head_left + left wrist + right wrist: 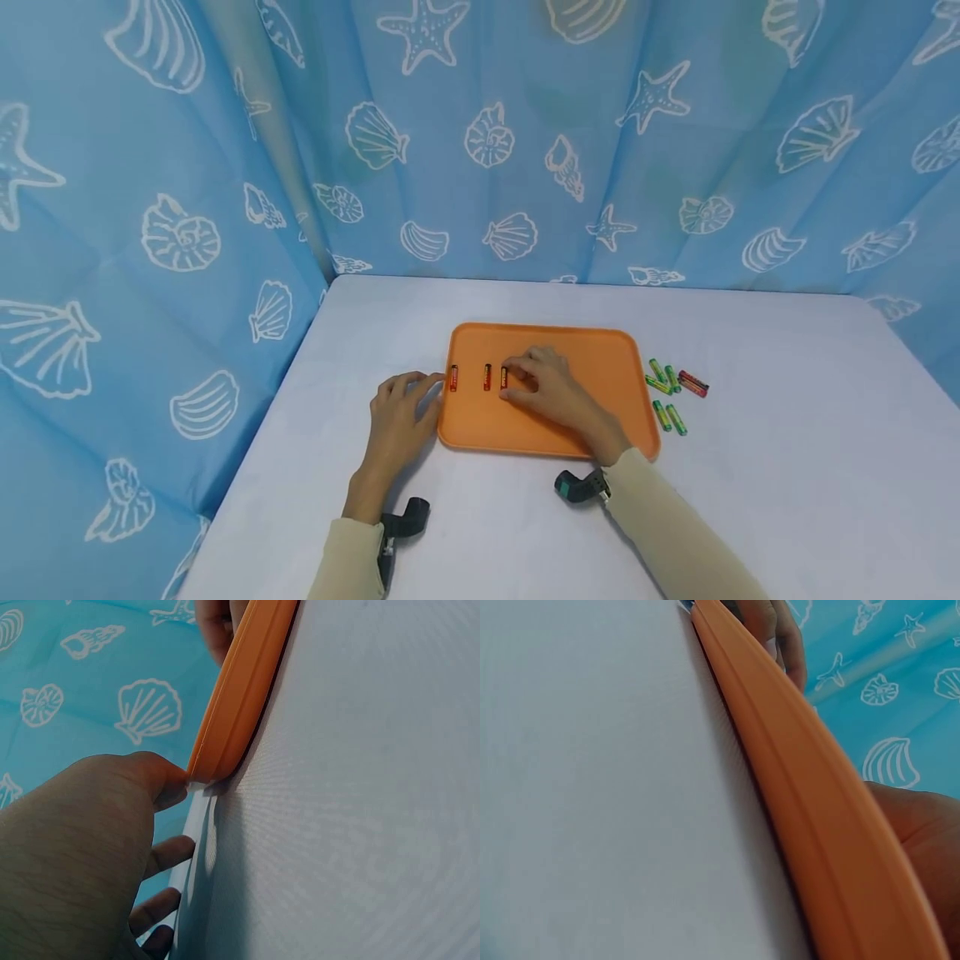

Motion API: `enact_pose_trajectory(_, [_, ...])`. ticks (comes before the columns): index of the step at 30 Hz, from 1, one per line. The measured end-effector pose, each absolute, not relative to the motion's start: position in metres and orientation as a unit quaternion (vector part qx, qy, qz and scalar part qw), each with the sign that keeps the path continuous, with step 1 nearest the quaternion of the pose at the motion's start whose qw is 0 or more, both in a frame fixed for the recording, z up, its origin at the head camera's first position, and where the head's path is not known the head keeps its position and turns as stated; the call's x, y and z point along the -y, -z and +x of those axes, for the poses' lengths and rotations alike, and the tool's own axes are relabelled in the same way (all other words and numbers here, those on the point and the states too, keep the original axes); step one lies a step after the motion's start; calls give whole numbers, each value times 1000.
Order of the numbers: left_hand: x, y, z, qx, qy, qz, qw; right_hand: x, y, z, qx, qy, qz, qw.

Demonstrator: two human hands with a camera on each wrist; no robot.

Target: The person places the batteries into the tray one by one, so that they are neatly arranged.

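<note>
An orange tray (570, 342) lies on the white table in the head view. Inside it, one red battery (453, 377) is by the left rim and a second red battery (487, 377) stands a little to its right, both lengthwise to me. My right hand (551, 389) reaches over the tray and pinches a third red-and-black battery (504, 378) end to end between thumb and forefinger, close to the second one. At the tray's left edge, my left hand (401, 421) touches the rim with thumb and forefinger, its other fingers loosely bent. The tray's wall hides the batteries in both wrist views.
Right of the tray, several green-and-yellow batteries (677, 419) lie loose on the table (787, 467). Red batteries (693, 383) lie side by side next to them. A blue curtain (450, 183) with white shells hangs behind and to the left.
</note>
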State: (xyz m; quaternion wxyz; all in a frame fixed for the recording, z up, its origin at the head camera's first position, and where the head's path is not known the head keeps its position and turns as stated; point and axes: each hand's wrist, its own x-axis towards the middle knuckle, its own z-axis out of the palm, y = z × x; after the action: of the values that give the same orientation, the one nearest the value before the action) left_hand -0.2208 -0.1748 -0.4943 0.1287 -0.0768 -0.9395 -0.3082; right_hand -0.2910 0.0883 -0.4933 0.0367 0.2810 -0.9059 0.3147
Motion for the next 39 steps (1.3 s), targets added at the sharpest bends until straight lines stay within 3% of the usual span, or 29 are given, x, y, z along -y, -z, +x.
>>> enact_pose_trajectory(20, [173,495,-216,948,290,-56,119,-71,498,-290,904,-322,278,36])
enact_pose_trajectory(39, [174,496,-219,946,284,-68,141,-53,495,-292,903,-322,283,39])
